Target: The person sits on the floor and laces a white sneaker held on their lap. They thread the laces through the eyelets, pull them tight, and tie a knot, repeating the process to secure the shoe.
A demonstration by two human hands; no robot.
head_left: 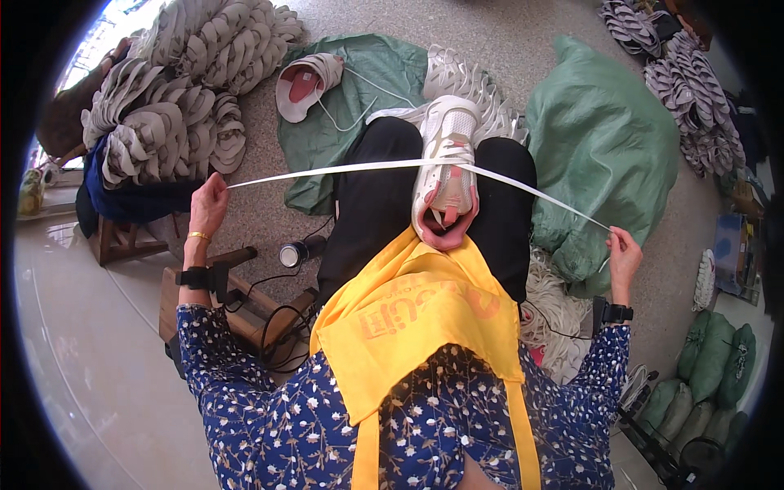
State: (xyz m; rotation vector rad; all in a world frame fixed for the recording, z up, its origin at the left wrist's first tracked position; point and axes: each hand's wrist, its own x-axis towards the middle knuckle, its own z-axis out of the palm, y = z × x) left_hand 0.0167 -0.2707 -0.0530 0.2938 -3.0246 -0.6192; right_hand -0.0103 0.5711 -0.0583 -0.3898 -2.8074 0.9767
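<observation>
A white and pink sneaker rests between my knees, its toe pointing away from me and its pink-lined opening toward me. A flat white shoelace crosses its upper and stretches out to both sides. My left hand, far out to the left, pinches one end of the lace. Out to the right, my right hand pinches the other end. Both sides of the lace look taut. The yellow apron on my lap lies just behind the shoe's heel.
Another white shoe with a loose lace lies on a green sheet; several white shoes stand beside it. A green sack and a heap of white laces are at the right. Stacked grey shoe parts and a wooden stool are left.
</observation>
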